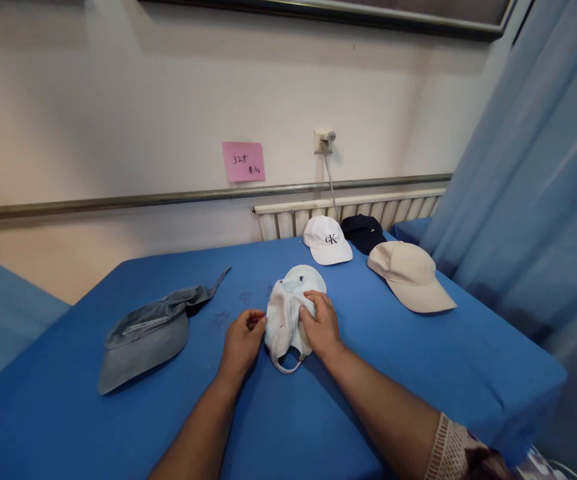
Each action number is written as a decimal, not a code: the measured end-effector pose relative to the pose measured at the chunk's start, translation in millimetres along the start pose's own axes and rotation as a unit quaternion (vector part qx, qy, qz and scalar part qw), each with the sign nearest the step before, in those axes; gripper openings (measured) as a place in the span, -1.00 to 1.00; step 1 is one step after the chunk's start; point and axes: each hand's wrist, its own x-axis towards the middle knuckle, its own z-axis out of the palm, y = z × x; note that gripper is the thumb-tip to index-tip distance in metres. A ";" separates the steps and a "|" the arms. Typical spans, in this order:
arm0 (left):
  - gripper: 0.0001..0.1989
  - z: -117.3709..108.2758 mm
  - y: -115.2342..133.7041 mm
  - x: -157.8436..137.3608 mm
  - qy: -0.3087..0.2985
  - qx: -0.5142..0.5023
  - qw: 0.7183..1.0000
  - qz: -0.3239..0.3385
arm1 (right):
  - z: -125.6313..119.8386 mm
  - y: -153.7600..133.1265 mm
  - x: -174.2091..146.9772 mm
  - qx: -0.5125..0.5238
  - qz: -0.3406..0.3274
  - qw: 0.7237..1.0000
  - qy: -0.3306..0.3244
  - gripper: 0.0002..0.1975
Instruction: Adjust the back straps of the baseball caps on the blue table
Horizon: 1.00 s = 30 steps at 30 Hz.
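So I've got five hats on a blue-covered tabletop (433, 373), and I'll use the white cap (321, 231) with the dark letters on it as the landmark. The pale blue cap (284, 307) is the one being handled: it's nearer the person than the white cap and a bit to its left, brim toward the wall (168, 100), the back opening and its strap toward the person.

Both hands are on it or right at it. The right hand (323, 327) has a grip on the right side, thumb and index finger pinching the fabric. The left hand (243, 339) is at the opposite edge, fingers curled with the tips close to the thumb; honestly can't tell if that grip has any cloth in it.

Rest of the hats: a navy cap (362, 231) sits just right of the white cap, can't tell if they touch. The beige cap (403, 270) is further right of the white cap and a little nearer the person. Well off to the left of the white cap, and nearer the person, there's a crumpled grey-blue hat (151, 340) with a thin end poking up.

Behind the white cap there's a radiator (293, 220), then above it a metal rail (193, 197) and a socket (320, 142) with a plug in it. Pink note (243, 162) on the wall, up and left of the white cap. Blue curtain (528, 200) well to its right.
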 end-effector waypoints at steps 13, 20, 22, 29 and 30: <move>-0.61 -7.0 3.2 4.9 0.083 -0.135 0.985 -0.065 | 1.5 -0.7 -1.2 -0.014 -0.048 0.999 0.010 -0.85; -0.55 0.8 25.2 -25.6 0.015 0.118 0.975 0.186 | -1.5 -16.3 -8.8 -0.012 -0.131 0.991 -0.006 -0.85; -0.57 1.6 28.8 -31.8 0.015 0.145 0.969 0.200 | -2.0 -22.8 -13.2 -0.007 -0.158 0.987 -0.014 -0.83; -0.69 -14.7 31.0 -23.1 0.081 0.158 0.955 0.237 | -11.1 -43.6 -24.2 0.020 -0.237 0.967 -0.085 -0.86; -0.70 -18.8 29.4 -18.8 0.087 0.161 0.956 0.230 | -12.1 -42.9 -22.7 0.025 -0.237 0.967 -0.092 -0.86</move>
